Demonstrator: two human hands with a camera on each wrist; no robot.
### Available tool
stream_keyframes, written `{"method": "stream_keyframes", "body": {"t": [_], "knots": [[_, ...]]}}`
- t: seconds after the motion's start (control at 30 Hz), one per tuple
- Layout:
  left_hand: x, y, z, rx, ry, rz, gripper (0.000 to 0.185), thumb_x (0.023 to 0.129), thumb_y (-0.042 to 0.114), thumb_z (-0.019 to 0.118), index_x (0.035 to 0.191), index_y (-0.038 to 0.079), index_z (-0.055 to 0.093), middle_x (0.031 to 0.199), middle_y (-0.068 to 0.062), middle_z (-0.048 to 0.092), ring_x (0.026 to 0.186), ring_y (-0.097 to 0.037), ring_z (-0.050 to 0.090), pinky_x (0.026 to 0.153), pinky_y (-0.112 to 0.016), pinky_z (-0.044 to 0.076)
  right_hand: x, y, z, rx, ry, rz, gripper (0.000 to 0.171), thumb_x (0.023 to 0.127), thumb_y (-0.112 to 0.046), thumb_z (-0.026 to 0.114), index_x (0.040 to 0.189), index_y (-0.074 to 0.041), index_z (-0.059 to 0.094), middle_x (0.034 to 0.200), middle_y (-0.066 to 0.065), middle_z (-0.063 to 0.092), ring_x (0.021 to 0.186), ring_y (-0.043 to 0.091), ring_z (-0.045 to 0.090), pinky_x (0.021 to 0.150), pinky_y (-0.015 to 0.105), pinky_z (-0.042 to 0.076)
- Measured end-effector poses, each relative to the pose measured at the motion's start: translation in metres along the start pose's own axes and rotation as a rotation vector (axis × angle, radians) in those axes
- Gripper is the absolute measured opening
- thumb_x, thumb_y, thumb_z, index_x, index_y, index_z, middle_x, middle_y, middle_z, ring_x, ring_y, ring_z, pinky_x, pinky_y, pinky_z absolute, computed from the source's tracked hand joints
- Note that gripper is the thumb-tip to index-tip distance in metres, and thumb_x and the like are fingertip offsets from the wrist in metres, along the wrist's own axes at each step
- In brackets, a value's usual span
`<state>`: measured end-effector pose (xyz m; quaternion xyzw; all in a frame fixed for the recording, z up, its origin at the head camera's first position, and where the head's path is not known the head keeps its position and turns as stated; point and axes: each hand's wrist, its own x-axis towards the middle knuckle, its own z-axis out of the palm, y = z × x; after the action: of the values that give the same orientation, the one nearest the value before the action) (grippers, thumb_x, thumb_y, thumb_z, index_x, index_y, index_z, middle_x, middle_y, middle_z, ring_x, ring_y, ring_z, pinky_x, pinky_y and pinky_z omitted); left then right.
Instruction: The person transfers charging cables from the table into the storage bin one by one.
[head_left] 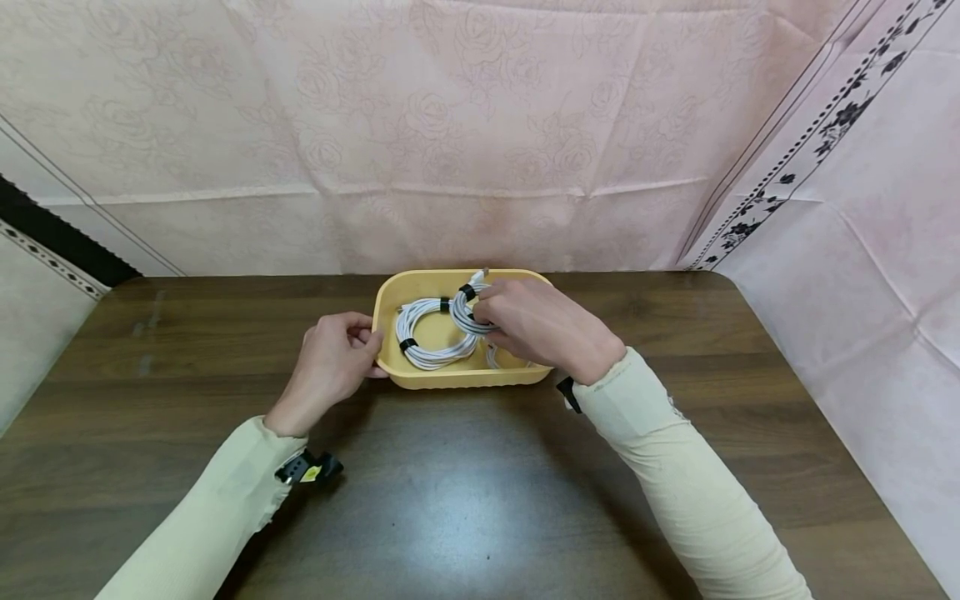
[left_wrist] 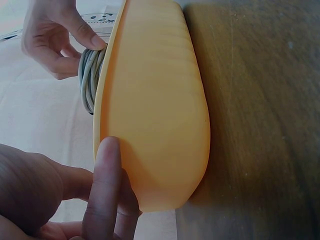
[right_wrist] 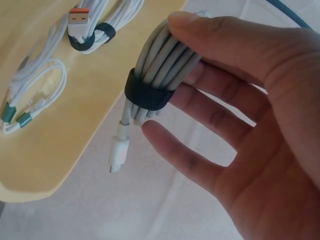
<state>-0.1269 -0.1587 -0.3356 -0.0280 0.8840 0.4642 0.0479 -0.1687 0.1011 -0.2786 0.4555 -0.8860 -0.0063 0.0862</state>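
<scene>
A yellow tray (head_left: 461, 379) sits on the dark wooden table. My left hand (head_left: 367, 354) holds its left end, with one finger (left_wrist: 102, 195) flat against the outer wall (left_wrist: 160, 115). My right hand (head_left: 487, 321) grips a coiled white cable (head_left: 467, 310) bound by a black strap (right_wrist: 147, 92), lifted above the tray's right half. Its white plug (right_wrist: 117, 152) hangs free. A second white coil (head_left: 423, 337) with an orange USB plug (right_wrist: 79, 17) lies in the tray (right_wrist: 75, 125). A thin white cable with teal ends (right_wrist: 30, 100) lies beside it.
The tray stands near the table's far edge (head_left: 300, 279), close to the pink cloth backdrop (head_left: 480, 125). More cloth hangs along the right side (head_left: 862, 292). Bare tabletop (head_left: 465, 500) stretches between my forearms.
</scene>
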Motion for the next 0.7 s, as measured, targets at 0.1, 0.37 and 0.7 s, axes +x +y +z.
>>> {"method": "stream_keyframes", "body": {"t": [0.1,0.37,0.7], "knots": [[0.0002,-0.0002,0.0002,0.002,-0.001,0.0,0.036,0.103,0.014,0.056,0.13,-0.008,0.06,0.102,-0.021,0.065,0.065,-0.01,0.07,0.065,-0.031,0.066,0.0012,-0.0001,0.0008,0.001,-0.005,0.003,0.03,0.081,-0.004,0.077,0.068,-0.019,0.056,0.07,-0.007,0.041,0.069,0.011,0.039,0.061,0.024,0.037],[0.0004,-0.0003,-0.0001,-0.005,-0.007,-0.005,0.036,0.103,0.015,0.057,0.131,-0.008,0.059,0.102,-0.02,0.065,0.065,-0.01,0.07,0.066,-0.031,0.066,0.0048,-0.0017,0.0007,0.008,-0.014,-0.006,0.028,0.079,-0.001,0.075,0.069,-0.019,0.056,0.069,-0.007,0.039,0.069,0.011,0.037,0.06,0.024,0.033],[0.0,0.0002,0.0,-0.009,-0.008,-0.008,0.036,0.103,0.015,0.056,0.131,-0.008,0.059,0.103,-0.021,0.065,0.065,-0.01,0.07,0.066,-0.031,0.066,0.0098,-0.0047,0.0015,0.018,-0.037,0.002,0.03,0.082,0.0,0.073,0.068,-0.019,0.054,0.069,-0.007,0.041,0.069,0.01,0.039,0.059,0.022,0.031]]}}
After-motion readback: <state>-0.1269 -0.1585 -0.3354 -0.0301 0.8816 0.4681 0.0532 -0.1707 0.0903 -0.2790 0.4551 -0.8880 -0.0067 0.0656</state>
